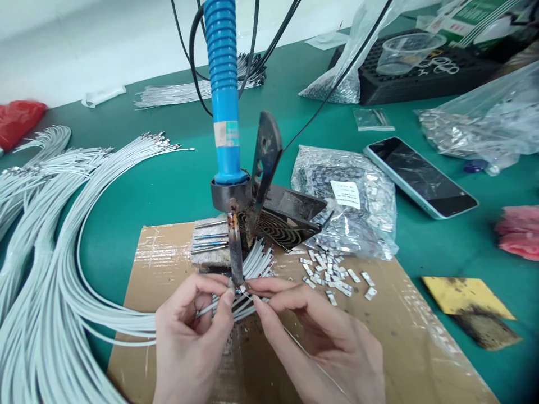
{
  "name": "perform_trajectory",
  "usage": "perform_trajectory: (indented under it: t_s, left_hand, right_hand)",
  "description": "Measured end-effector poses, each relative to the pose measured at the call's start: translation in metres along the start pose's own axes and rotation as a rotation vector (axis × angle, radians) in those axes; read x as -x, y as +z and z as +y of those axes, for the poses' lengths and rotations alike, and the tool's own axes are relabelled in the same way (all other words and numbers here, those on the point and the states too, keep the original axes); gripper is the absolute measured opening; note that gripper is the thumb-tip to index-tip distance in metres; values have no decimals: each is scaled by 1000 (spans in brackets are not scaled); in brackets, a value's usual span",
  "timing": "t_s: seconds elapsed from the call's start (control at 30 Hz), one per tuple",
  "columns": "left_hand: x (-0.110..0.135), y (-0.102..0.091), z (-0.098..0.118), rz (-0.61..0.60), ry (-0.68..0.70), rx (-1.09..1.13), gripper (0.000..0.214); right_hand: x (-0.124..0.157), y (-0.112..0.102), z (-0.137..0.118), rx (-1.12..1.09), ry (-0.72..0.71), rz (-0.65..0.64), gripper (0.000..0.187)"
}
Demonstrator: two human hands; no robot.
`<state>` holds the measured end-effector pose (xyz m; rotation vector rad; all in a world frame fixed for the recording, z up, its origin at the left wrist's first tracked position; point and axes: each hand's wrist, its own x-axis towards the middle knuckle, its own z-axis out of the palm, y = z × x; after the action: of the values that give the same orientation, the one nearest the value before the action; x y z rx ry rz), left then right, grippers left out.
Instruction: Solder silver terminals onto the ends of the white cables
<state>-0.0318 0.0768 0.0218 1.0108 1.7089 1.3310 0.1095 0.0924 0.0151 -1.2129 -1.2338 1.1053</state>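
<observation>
A soldering iron with a blue ribbed handle (223,95) stands fixed in a dark metal stand (269,207), its tip (236,258) pointing down. My left hand (191,336) pinches a white wire (210,307) just under the tip. My right hand (320,342) pinches a small part at the same spot; a thin strand, perhaps solder wire, trails from it. A fan of white wire ends (256,261) lies behind the tip. Loose small metal pieces (332,275) lie scattered on the taped cardboard sheet (168,264).
Large bundles of white wires (54,247) curve over the green table (160,179) at left. A bag of metal pieces (345,196), a phone (419,177), more bags (484,123), a black tray (421,78) and a yellow sponge (467,297) lie at right.
</observation>
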Motion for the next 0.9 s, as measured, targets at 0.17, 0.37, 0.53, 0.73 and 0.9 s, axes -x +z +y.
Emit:
perform_trajectory:
  t_s: [0.17, 0.37, 0.53, 0.73, 0.9]
  left_hand:
    - [0, -4, -3, -42, 32, -29, 17]
    - [7, 9, 6, 107, -45, 60, 15]
    - [7, 13, 7, 109, -72, 96, 16]
    - [4, 2, -3, 2, 5, -8, 15]
    - [4, -4, -8, -34, 26, -53, 12]
  right_hand:
    - [1, 0, 2, 10, 7, 5, 16]
    - [1, 0, 2, 19, -15, -11, 15]
    - [2, 0, 3, 5, -13, -19, 16]
    - [3, 2, 8, 22, -42, 5, 17]
    - [2, 1, 12, 46, -85, 8, 17]
